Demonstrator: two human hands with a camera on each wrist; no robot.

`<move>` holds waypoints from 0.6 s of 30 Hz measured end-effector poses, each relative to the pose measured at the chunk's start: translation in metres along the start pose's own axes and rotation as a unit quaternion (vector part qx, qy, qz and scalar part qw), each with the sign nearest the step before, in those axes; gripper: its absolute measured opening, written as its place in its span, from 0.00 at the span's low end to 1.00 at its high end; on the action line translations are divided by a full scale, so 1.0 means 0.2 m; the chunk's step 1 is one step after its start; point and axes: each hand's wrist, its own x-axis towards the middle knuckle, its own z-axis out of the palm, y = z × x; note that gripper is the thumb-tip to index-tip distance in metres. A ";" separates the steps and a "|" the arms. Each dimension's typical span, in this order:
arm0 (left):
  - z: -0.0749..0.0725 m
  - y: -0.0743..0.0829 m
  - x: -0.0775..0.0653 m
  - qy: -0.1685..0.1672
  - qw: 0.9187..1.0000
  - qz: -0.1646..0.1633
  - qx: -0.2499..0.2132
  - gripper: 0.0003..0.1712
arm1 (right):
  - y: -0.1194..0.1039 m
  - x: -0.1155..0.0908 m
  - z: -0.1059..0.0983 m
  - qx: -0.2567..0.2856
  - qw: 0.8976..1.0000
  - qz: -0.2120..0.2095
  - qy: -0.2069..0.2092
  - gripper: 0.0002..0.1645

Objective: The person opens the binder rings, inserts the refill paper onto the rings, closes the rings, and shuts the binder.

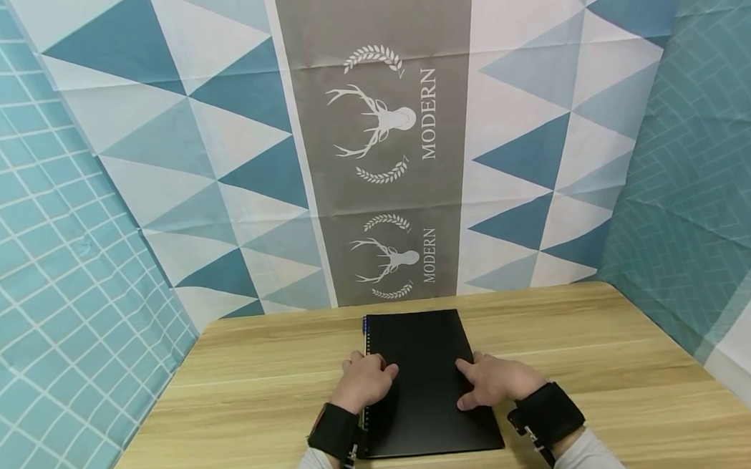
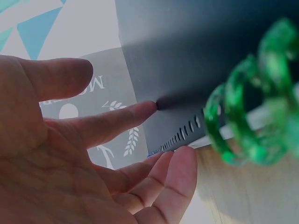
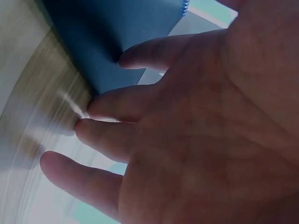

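A black-covered spiral-bound notebook (image 1: pixel 426 375) lies closed on the wooden table, its bound edge to the left. In the left wrist view the coil (image 2: pixel 268 53) looks green and runs through small slots along that edge. My left hand (image 1: pixel 361 379) rests at the bound edge; its index fingertip (image 2: pixel 147 108) touches the cover, while the other fingertips sit right by the slots. Over the right edge lies my right hand (image 1: pixel 497 381), fingers spread. Its index fingertip (image 3: pixel 128 57) meets the cover, and the remaining fingers reach past the edge toward the tabletop.
The wooden table (image 1: pixel 262 392) extends to both sides of the notebook. Behind it hangs a patterned backdrop (image 1: pixel 392 190) with deer heads and triangles. A blue tiled sheet (image 1: pixel 40 233) borders the left, a teal one (image 1: pixel 700 157) the right. Both wrists wear black straps (image 1: pixel 551 414).
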 end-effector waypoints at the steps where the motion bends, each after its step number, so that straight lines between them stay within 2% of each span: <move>1: 0.00 0.00 0.00 0.000 1.000 -0.001 0.001 0.18 | 0.00 0.00 0.00 -0.004 1.000 -0.001 0.000 0.48; 5: 0.00 0.00 -0.01 -0.008 1.000 0.001 0.020 0.20 | -0.02 -0.01 0.01 -0.013 1.000 -0.003 -0.002 0.50; 9: 0.01 0.02 -0.03 -0.017 0.996 0.019 0.080 0.24 | -0.04 0.00 0.03 -0.029 0.999 -0.019 0.002 0.50; 13: 0.01 0.03 -0.04 -0.019 0.988 0.039 0.146 0.28 | -0.06 0.01 0.06 -0.039 0.998 -0.043 0.007 0.51; 18: 0.02 0.03 -0.05 -0.030 0.978 0.053 0.201 0.30 | -0.08 0.03 0.09 -0.050 0.995 -0.080 0.019 0.51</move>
